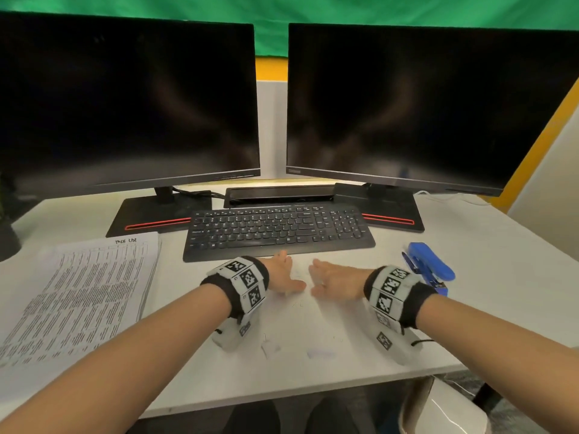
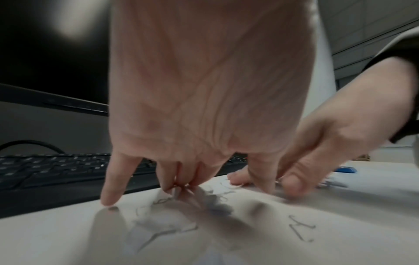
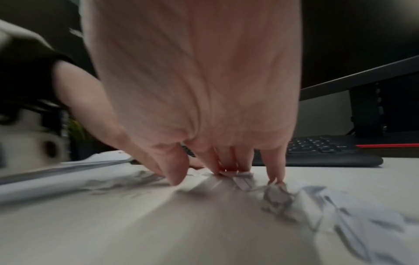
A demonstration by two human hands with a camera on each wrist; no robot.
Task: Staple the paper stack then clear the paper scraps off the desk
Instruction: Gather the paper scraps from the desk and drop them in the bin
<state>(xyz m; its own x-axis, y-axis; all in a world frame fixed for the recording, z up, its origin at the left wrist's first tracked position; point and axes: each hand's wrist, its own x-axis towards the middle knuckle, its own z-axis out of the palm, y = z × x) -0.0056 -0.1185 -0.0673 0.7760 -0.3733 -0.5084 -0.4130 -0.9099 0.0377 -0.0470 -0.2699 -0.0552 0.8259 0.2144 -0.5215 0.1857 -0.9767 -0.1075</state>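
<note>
Both hands sit palm down on the white desk [image 1: 313,380] just in front of the keyboard. My left hand [image 1: 286,274] stands on straight fingers, whose fingertips [image 2: 179,186] press on small white paper scraps [image 2: 211,200]. My right hand [image 1: 332,281], a little to its right, does the same, with its fingertips [image 3: 226,170] on crumpled scraps [image 3: 278,197]. More scraps [image 1: 271,347] lie nearer the front edge. The printed paper stack [image 1: 84,292] lies at the left. A blue stapler [image 1: 430,264] rests behind my right wrist.
A black keyboard [image 1: 275,230] lies right behind the hands, with two dark monitors [image 1: 125,104] on stands behind it. Loose staples [image 2: 301,229] lie on the desk beside my left hand. A white object [image 1: 438,408] sits below the desk's front right edge.
</note>
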